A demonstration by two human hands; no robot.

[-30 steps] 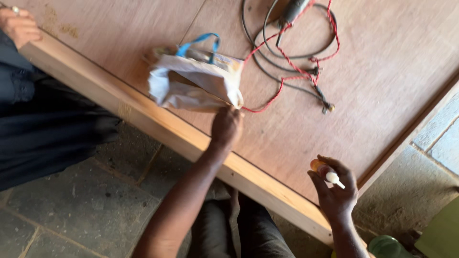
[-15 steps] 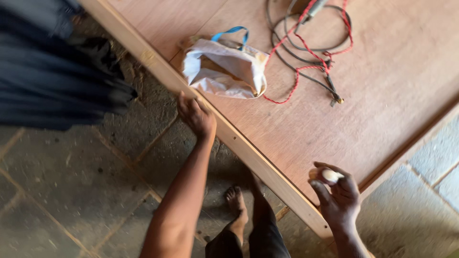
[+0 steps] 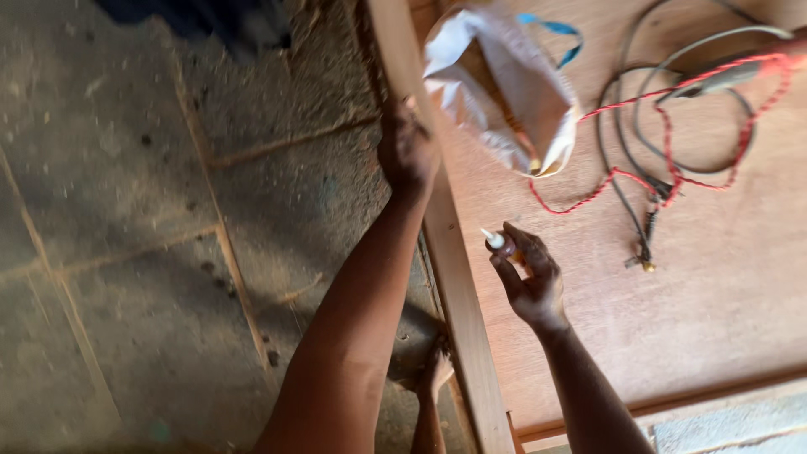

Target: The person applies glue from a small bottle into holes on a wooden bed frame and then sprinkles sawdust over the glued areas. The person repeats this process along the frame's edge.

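Note:
My left hand (image 3: 408,151) grips the pale wooden edge strip (image 3: 454,277) of a big brown plywood board (image 3: 672,319) that lies flat. My right hand (image 3: 530,282) hovers over the board close to that strip and is closed around a small bottle with a white nozzle (image 3: 494,241), the nozzle tilted up and to the left. A crumpled white bag with a blue handle (image 3: 504,92) lies on the board just past my left hand.
A tangle of grey and red cables (image 3: 672,143) lies on the board at the upper right. To the left is a dusty stone-slab floor (image 3: 151,252). Dark cloth (image 3: 202,17) shows at the top edge. My bare foot (image 3: 433,370) stands under the board's edge.
The view has swung so the board's edge now runs nearly upright. My left hand has stayed on the edge strip. My right hand has come in over the board with the bottle.

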